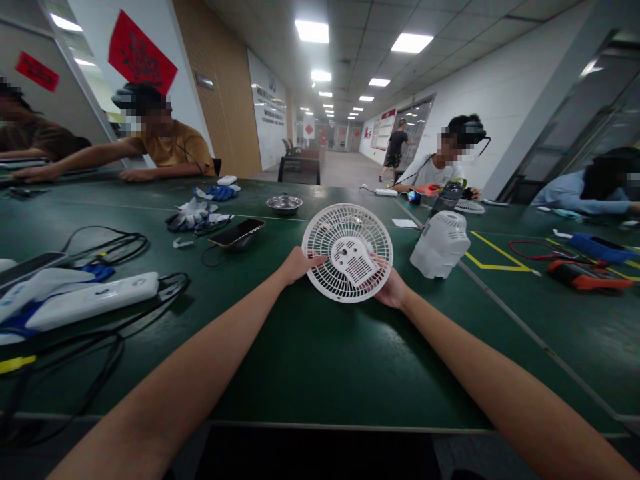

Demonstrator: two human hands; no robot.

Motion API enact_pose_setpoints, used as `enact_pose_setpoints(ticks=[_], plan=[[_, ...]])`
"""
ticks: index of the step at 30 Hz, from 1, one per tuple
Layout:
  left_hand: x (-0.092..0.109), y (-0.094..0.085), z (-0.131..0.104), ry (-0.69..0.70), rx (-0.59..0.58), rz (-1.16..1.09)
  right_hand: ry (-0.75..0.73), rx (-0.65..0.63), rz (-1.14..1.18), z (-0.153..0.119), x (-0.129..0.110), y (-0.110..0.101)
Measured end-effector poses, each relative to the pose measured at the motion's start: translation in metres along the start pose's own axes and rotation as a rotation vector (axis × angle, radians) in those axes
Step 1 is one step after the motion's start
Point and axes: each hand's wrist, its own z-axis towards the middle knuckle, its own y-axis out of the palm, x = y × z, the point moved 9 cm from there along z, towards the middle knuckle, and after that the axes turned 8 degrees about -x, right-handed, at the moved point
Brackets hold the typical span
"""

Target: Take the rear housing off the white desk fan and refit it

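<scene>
A round white fan grille point(327, 283) is held up above the green table, its slotted centre plate facing me. My left hand point(299, 265) grips its left rim, thumb on the front and the other fingers hidden behind. On the right side, my right hand point(393, 287) holds the lower rim, its fingers partly seen through the bars. Just right of the grille stands a white plastic fan base point(440, 245), apart from both hands. Behind the grille, to the left, is a shallow metal bowl point(284, 204).
A phone point(237, 232) and work gloves point(195, 217) lie left of centre. A white power strip point(95, 301) with black cables covers the near left. An orange multimeter point(590, 275) sits at the right. Several people are seated around the green table point(320, 380).
</scene>
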Motion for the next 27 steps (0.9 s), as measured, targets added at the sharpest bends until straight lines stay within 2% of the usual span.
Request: enact_pose_setpoints(ticks=[8, 20, 27], plan=[[0.0042, 0.0007, -0.0024, -0.014, 0.004, -0.002, -0.038, -0.086, -0.08, -0.0008, -0.0036, 0.008], [-0.0045, -0.0008, 0.0024, -0.01, 0.016, 0.003, -0.008, -0.071, -0.073, -0.0022, -0.0019, 0.0083], [0.0005, 0.0004, -0.0012, -0.022, 0.004, -0.016, -0.025, -0.054, -0.062, -0.0021, -0.003, 0.0067]])
